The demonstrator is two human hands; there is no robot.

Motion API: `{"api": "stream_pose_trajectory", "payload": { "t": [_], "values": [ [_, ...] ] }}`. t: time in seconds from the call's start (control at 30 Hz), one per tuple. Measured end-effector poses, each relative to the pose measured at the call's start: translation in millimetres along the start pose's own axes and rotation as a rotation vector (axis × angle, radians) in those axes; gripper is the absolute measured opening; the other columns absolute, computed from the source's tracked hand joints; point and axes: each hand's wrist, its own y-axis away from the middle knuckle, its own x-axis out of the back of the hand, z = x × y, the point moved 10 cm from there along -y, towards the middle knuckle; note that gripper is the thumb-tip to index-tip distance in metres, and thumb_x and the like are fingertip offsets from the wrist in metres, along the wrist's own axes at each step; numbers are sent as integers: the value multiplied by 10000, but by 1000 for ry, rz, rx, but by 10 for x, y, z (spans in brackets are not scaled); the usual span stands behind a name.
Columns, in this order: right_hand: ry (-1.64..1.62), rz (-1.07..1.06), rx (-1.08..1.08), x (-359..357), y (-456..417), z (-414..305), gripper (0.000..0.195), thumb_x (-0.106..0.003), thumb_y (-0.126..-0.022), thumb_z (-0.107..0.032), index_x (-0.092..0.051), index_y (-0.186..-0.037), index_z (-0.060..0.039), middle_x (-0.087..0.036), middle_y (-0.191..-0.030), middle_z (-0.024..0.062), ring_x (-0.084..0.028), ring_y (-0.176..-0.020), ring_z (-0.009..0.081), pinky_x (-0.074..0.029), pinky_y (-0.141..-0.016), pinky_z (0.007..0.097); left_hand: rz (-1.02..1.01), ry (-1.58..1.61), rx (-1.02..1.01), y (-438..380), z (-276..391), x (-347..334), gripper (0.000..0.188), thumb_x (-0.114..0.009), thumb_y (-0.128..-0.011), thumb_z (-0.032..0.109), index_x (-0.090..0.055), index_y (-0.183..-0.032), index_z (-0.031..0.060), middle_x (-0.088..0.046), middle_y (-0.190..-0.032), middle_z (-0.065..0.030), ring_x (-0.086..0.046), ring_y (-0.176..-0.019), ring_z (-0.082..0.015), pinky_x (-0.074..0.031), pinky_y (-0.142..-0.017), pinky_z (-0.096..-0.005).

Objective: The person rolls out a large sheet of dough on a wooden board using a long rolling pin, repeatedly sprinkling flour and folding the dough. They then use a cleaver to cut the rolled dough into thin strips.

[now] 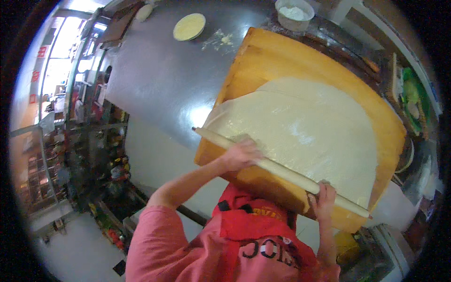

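Note:
A long wooden rolling pin (287, 172) lies slantwise across the near edge of a wide, thin sheet of dough (299, 130). My left hand (243, 153) is on the pin's left part, somewhat blurred, with its fingers over the wood. Farther right, my right hand (324, 197) grips the pin near its right end, thumb on the near side. Beneath the dough is a large yellow-brown wooden board (282, 56), whose far and right margins show. Pale flour patches mark the dough's surface, and its left edge looks thin and slightly folded.
A grey metal table (151, 70) extends left of the board. On it stand a bowl of yellow meal (189, 27) and scattered crumbs (222, 39). Beyond the board is a white tub of flour (294, 16), with a wooden-handled tool (370, 64) nearby. Crowded shelving (45, 169) stands at far left.

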Motion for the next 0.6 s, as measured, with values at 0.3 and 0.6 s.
{"api": "stream_pose_trajectory", "payload": {
  "t": [0.3, 0.6],
  "values": [
    [-6, 40, -208, -119, -196, -9, 263, -584, -898, -194, -590, -1110, -39, -533, -1103, 172, -498, -1040, 382, -391, -919, 520, 581, -184, 865, -166, -2642, 1865, 213, -600, -874, 206, -702, -874, 19, -667, -839, -198, -651, -765, -334, -496, -687, -408],
    [6, 56, -314, -15, -555, -288, 237, -553, -865, -45, -575, -1097, 0, -514, -1139, 188, -470, -1080, 390, -393, -915, 515, 594, -547, 835, -411, -4642, 3578, 244, -612, -818, 213, -725, -988, 79, -685, -888, -188, -657, -874, -347, -530, -757, -417]
  ]
}}
